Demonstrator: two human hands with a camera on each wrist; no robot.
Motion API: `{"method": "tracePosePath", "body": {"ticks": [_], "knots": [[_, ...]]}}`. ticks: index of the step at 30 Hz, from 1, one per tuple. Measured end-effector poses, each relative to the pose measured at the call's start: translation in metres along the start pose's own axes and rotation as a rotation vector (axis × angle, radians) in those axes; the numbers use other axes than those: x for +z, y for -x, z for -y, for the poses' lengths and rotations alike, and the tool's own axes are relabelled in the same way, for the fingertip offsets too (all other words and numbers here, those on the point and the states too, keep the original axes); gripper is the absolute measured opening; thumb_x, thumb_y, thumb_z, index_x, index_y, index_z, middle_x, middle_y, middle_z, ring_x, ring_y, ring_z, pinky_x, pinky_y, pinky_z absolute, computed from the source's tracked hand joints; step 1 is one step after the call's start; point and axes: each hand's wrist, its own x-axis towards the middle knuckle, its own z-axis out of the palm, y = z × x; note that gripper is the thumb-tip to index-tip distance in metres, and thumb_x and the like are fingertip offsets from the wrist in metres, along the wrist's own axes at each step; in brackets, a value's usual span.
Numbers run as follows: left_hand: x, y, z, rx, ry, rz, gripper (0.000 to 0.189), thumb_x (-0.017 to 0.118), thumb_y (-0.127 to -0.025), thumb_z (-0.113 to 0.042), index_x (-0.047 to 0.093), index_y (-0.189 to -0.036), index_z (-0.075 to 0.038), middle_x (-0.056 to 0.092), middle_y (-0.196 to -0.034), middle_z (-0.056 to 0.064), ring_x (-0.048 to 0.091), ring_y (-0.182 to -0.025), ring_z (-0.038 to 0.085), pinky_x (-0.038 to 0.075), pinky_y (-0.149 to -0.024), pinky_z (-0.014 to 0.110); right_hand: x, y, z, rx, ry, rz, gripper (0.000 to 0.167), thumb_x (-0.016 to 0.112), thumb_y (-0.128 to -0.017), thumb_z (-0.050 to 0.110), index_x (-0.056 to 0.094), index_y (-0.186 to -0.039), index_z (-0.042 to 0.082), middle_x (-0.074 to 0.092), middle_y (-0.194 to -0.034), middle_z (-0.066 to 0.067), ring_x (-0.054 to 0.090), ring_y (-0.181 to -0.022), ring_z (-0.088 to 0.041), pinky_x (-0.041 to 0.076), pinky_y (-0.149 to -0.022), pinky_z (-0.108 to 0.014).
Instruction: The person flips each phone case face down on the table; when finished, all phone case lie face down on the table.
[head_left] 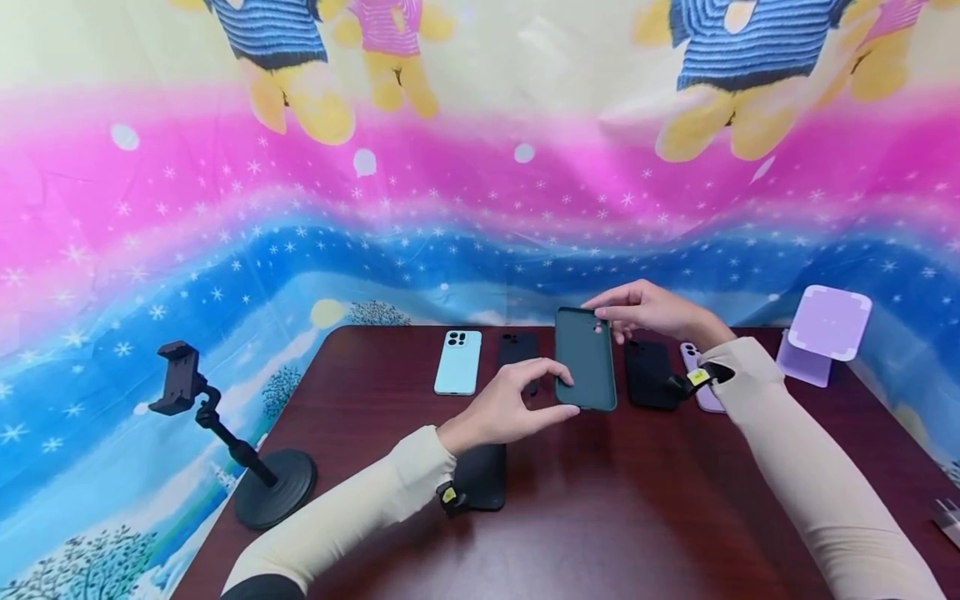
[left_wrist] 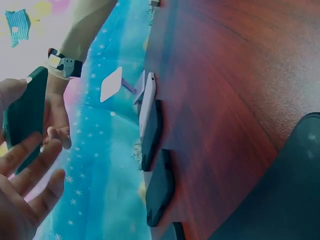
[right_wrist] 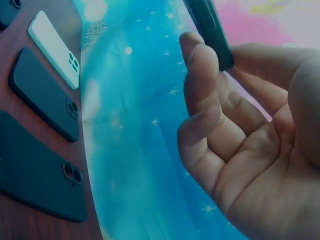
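Note:
A dark green phone case (head_left: 585, 358) is held up above the table, hollow inside toward the head camera, its camera cutout at the upper right. My left hand (head_left: 513, 404) grips its lower left part between thumb and fingers. At the upper right corner, my right hand (head_left: 648, 312) pinches the rim, as the right wrist view also shows at the case's end (right_wrist: 215, 37). Behind the held case, a dark case (head_left: 517, 346) lies to the left and a black case (head_left: 648, 379) to the right. Another black case (head_left: 483, 479) lies partly hidden beneath my left wrist.
A light blue case (head_left: 457, 362) lies at the back left, and a lilac case (head_left: 711, 401) lies by my right wrist. A black phone stand (head_left: 273, 492) is at the left edge, a lilac stand (head_left: 828, 325) at the back right. Patterned cloth (head_left: 480, 225) hangs behind the table.

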Motion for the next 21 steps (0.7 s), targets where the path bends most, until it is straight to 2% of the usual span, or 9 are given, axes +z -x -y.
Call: {"method": "tracePosePath", "body": {"ticks": [2, 6, 8, 10, 13, 17, 21], "knots": [[0.0, 0.001, 0.0, 0.009, 0.03, 0.002, 0.028, 0.077, -0.094, -0.031, 0.065, -0.118, -0.025, 0.067, -0.118, -0.01, 0.057, -0.096, 0.012, 0.051, -0.066, 0.033, -0.001, 0.003, -0.001, -0.06, -0.063, 0.043, 0.042, 0.056, -0.107, 0.02, 0.057, -0.147, 0.005, 0.075, -0.1, -0.003, 0.067, -0.073, -0.023, 0.059, -0.072, -0.037], [0.0, 0.002, 0.001, 0.028, 0.085, -0.004, 0.027, 0.079, -0.092, -0.027, 0.064, -0.114, -0.024, 0.066, -0.111, -0.008, 0.054, -0.08, 0.01, 0.05, -0.061, 0.032, 0.0, 0.006, -0.006, -0.238, -0.25, 0.155, 0.047, 0.039, -0.105, 0.001, 0.049, -0.151, -0.001, 0.074, -0.116, -0.002, 0.065, -0.079, -0.018, 0.057, -0.077, -0.032], [0.0, 0.002, 0.0, 0.037, 0.104, -0.013, 0.027, 0.079, -0.092, -0.025, 0.063, -0.114, -0.024, 0.065, -0.11, -0.007, 0.05, -0.07, 0.01, 0.048, -0.058, 0.031, 0.003, 0.006, -0.009, -0.292, -0.314, 0.183, 0.052, 0.035, -0.102, -0.005, 0.049, -0.152, 0.002, 0.074, -0.123, -0.001, 0.069, -0.088, -0.014, 0.058, -0.081, -0.03], [0.001, 0.002, -0.001, 0.044, 0.128, -0.021, 0.028, 0.079, -0.092, -0.023, 0.063, -0.114, -0.023, 0.065, -0.109, -0.006, 0.049, -0.064, 0.009, 0.048, -0.058, 0.029, 0.008, 0.006, -0.012, -0.306, -0.357, 0.18, 0.053, 0.038, -0.103, -0.007, 0.05, -0.152, 0.007, 0.074, -0.126, -0.001, 0.072, -0.096, -0.011, 0.06, -0.087, -0.03], [0.002, 0.001, -0.005, 0.05, 0.159, -0.027, 0.029, 0.079, -0.092, -0.021, 0.063, -0.115, -0.022, 0.065, -0.108, -0.004, 0.05, -0.061, 0.01, 0.05, -0.058, 0.027, 0.018, 0.003, -0.016, -0.28, -0.385, 0.128, 0.052, 0.048, -0.104, -0.005, 0.052, -0.152, 0.015, 0.074, -0.126, 0.002, 0.073, -0.111, -0.014, 0.061, -0.091, -0.033], [0.005, 0.002, -0.011, 0.038, 0.202, -0.023, 0.029, 0.078, -0.092, -0.019, 0.062, -0.115, -0.021, 0.064, -0.104, -0.001, 0.054, -0.062, 0.019, 0.05, -0.059, 0.025, 0.029, -0.001, -0.019, -0.307, -0.45, 0.075, 0.049, 0.055, -0.104, 0.0, 0.057, -0.148, 0.021, 0.074, -0.126, 0.004, 0.073, -0.112, -0.012, 0.061, -0.09, -0.032], [0.007, 0.004, -0.014, 0.021, 0.22, -0.002, 0.029, 0.078, -0.092, -0.018, 0.06, -0.115, -0.021, 0.064, -0.1, -0.001, 0.054, -0.062, 0.025, 0.05, -0.059, 0.025, 0.036, -0.001, -0.022, -0.349, -0.542, 0.064, 0.045, 0.061, -0.102, 0.006, 0.062, -0.144, 0.022, 0.073, -0.127, 0.004, 0.073, -0.111, -0.012, 0.061, -0.09, -0.031]]}}
